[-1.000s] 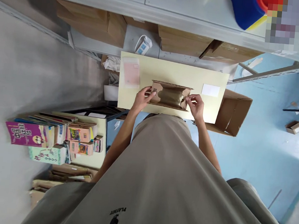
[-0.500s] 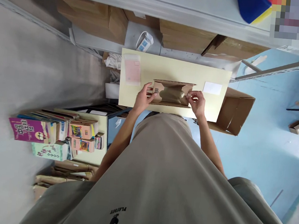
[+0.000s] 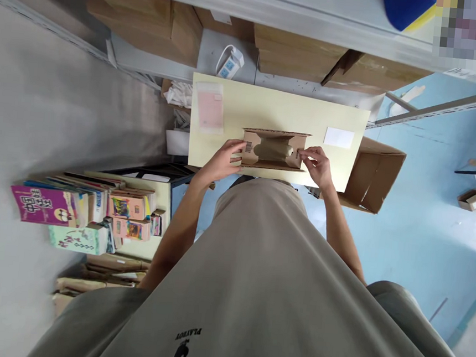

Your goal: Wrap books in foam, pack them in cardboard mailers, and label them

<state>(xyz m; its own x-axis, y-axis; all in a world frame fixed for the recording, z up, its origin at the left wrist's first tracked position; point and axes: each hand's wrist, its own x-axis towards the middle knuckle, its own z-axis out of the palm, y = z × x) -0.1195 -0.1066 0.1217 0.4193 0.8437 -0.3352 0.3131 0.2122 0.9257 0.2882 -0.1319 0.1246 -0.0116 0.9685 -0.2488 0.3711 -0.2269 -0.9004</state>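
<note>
The left hand (image 3: 224, 159) is loosely spread, fingers a little apart, their tips against the left end of the small cardboard box (image 3: 272, 164); it does not wrap around the box. The right hand (image 3: 317, 164) has its thumb and index finger drawn together, pinching the flap at the box's right end beside a small printed mark, the other fingers curled. The box lies between the 2 hands, open at the top with its 2 long walls upright, near the front edge of the pale yellow board (image 3: 277, 107). A white card (image 3: 339, 137) lies beyond the right hand, and a pink packet (image 3: 211, 108) beyond the left.
</note>
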